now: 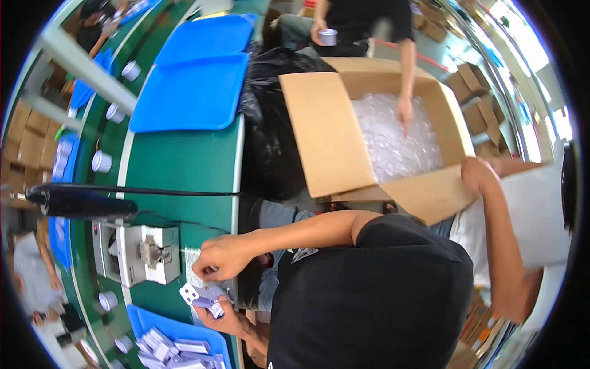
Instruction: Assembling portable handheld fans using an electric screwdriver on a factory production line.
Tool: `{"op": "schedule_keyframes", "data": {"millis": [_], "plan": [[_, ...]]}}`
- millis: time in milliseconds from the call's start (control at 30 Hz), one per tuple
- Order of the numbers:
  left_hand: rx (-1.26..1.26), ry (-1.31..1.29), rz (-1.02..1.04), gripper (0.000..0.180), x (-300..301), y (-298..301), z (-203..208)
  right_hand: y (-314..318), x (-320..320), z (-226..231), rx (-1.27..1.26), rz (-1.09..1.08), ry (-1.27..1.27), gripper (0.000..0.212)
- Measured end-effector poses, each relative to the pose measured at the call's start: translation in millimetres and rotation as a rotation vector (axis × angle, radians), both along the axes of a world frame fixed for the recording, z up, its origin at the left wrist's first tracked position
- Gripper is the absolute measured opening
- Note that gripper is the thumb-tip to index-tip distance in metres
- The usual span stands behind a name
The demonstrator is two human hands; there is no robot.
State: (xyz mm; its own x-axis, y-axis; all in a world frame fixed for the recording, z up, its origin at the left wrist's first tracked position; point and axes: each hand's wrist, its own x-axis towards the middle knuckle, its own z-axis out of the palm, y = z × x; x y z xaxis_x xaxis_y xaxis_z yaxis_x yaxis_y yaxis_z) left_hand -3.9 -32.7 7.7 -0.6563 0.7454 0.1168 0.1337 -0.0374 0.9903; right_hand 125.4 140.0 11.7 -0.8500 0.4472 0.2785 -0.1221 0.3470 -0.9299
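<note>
Small box [201, 299], at the edge of the desk [184, 154], gripped in the left hand [227, 320]! Right hand [222, 257] half-curled close by; whether it pinches anything, I can't tell. Light, steady hold should work best: squeezing hard could dent it.

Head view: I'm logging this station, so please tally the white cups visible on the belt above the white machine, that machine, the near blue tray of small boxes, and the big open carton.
White cups: 3
White machine: 1
Blue tray of small boxes: 1
Open carton: 1
Total: 6
</note>
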Motion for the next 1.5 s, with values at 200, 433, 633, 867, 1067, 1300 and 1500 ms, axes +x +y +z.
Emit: {"op": "schedule_keyframes", "data": {"millis": [200,433,633,867,1067,1300,1500], "plan": [[-0.009,0.319,-0.042,0.045,-19,3,59,25,-7,-25,0.046,-0.189,-0.163,0.006],[-0.231,0.409,0.242,0.051,-121,-23,143,15,-24,-10,0.015,-0.220,-0.075,0.005],[-0.222,0.336,0.159,0.044,-263,71,157,12,-14,-9,0.170,-0.369,-0.024,0.003],[-0.275,-0.073,0.002,0.046,-452,227,-38,10,-14,-40,0.254,-0.412,-0.034,0.013],[-0.014,-0.060,-0.188,0.055,-563,225,-57,4,-11,-19,0.305,-0.375,0.106,0.014],[-0.096,0.128,0.181,0.045,-398,254,59,19,-8,-18,0.203,-0.500,-0.079,0.004],[-0.324,0.169,0.575,0.050,-507,125,94,5,-26,-19,0.305,-0.429,-0.057,0.005]]}}
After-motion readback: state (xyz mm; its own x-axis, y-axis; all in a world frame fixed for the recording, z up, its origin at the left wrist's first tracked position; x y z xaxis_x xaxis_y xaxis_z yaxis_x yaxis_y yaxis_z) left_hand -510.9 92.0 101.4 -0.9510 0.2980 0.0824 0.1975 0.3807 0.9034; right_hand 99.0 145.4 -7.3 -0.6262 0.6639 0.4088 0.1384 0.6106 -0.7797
